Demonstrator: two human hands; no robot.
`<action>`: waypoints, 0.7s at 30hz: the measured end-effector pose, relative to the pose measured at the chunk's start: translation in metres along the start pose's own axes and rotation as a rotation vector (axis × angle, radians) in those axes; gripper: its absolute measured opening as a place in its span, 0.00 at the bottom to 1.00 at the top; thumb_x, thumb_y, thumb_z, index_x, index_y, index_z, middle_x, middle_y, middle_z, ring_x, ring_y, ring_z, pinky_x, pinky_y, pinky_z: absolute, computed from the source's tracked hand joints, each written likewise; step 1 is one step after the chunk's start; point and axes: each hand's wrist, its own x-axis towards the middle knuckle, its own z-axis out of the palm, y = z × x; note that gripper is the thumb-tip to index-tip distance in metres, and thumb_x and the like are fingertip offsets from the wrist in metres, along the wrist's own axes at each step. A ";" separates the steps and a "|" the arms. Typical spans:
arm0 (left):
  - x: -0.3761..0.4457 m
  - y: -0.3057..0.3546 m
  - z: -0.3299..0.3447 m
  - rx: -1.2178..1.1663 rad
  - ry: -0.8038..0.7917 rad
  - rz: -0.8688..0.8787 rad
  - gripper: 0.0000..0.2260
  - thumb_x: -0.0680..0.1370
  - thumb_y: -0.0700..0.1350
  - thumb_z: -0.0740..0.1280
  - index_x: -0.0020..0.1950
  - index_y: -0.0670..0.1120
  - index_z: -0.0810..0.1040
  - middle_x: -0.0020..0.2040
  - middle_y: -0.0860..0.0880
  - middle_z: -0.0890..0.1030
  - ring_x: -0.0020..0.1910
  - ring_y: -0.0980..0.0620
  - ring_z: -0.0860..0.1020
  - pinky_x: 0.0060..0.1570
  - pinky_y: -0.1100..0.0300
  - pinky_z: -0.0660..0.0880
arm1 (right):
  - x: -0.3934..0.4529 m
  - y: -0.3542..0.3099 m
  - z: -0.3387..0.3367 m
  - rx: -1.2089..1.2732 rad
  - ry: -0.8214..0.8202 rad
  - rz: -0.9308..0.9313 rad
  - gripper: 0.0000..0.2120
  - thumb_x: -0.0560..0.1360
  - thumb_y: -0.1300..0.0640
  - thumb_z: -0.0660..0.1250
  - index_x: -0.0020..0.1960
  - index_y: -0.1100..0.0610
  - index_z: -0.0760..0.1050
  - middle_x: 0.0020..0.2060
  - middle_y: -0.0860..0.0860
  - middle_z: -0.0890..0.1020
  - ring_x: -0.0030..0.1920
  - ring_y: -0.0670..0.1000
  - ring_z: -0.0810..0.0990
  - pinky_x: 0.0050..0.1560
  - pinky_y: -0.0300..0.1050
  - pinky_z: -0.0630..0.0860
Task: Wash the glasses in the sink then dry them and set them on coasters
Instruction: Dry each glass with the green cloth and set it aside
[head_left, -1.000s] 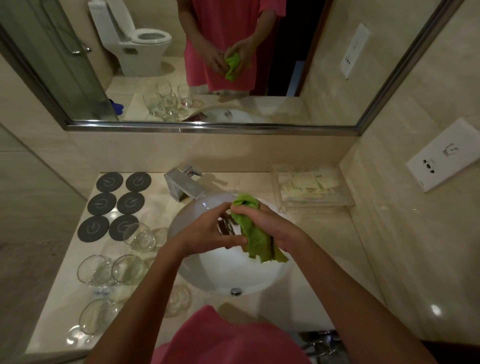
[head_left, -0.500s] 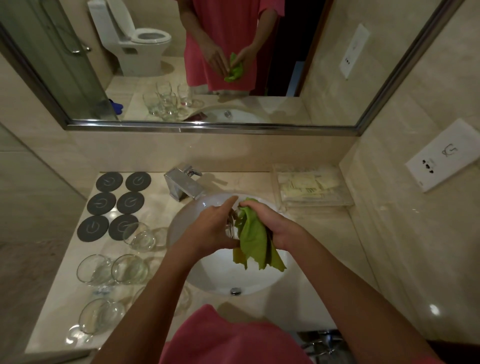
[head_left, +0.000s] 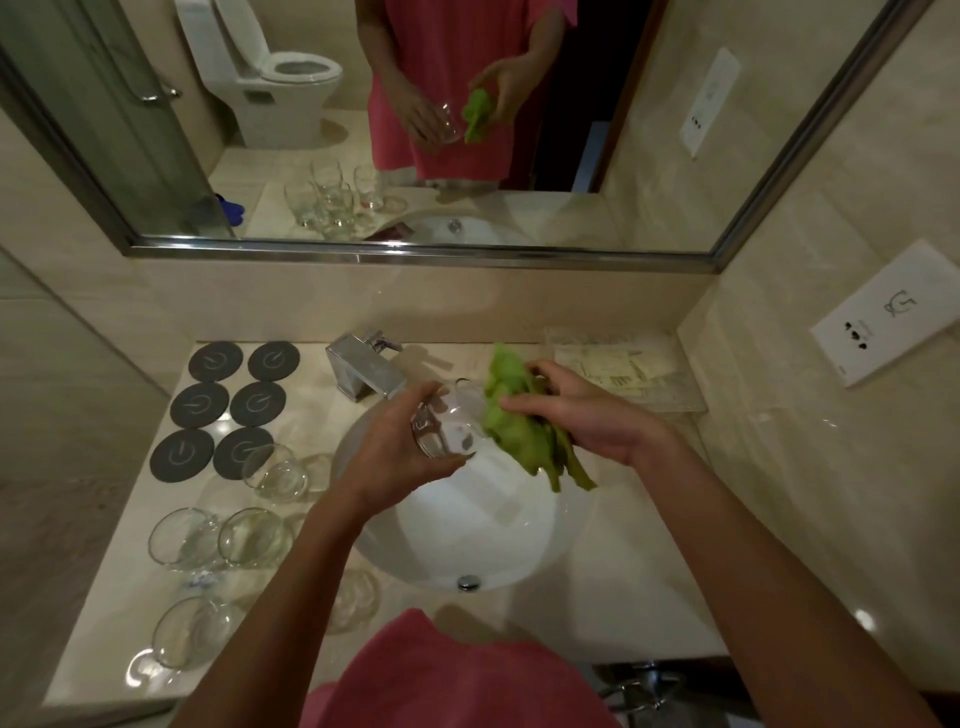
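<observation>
Left hand (head_left: 395, 452) grips tilted glass (head_left: 448, 423) over sink (head_left: 467, 535); right hand (head_left: 582, 410) clutches green cloth (head_left: 511, 421) touching glass rim (mouth toward cloth). Six dark coasters (head_left: 228, 402) bare at desk (head_left: 613, 561) back-left, other glasses (head_left: 252, 535) near them.

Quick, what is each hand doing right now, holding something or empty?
Left hand: closed around a clear glass over the sink.
Right hand: closed on a green cloth, beside the glass.

Six coasters (head_left: 228, 402) at ten o'clock, six glasses (head_left: 254, 538), one cloth (head_left: 519, 421), one tap (head_left: 366, 371)
</observation>
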 end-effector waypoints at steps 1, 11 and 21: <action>0.001 0.000 0.001 -0.005 0.004 0.007 0.34 0.63 0.40 0.83 0.66 0.45 0.73 0.55 0.51 0.79 0.51 0.61 0.78 0.49 0.73 0.73 | -0.005 -0.008 -0.001 -0.060 -0.054 -0.037 0.19 0.77 0.48 0.72 0.65 0.51 0.75 0.58 0.50 0.83 0.58 0.49 0.83 0.62 0.46 0.79; 0.004 0.013 0.005 0.078 0.016 0.141 0.33 0.64 0.42 0.80 0.67 0.47 0.73 0.60 0.52 0.75 0.56 0.54 0.74 0.55 0.62 0.73 | 0.000 -0.019 0.018 -0.596 0.238 -0.294 0.18 0.72 0.55 0.77 0.57 0.52 0.73 0.49 0.47 0.78 0.46 0.46 0.76 0.47 0.45 0.77; 0.001 0.025 0.000 0.186 0.085 0.258 0.31 0.64 0.54 0.70 0.65 0.44 0.73 0.62 0.50 0.74 0.58 0.57 0.72 0.55 0.70 0.68 | 0.009 -0.002 0.028 -0.290 0.036 0.168 0.16 0.74 0.42 0.73 0.55 0.50 0.79 0.47 0.50 0.86 0.46 0.51 0.86 0.48 0.46 0.83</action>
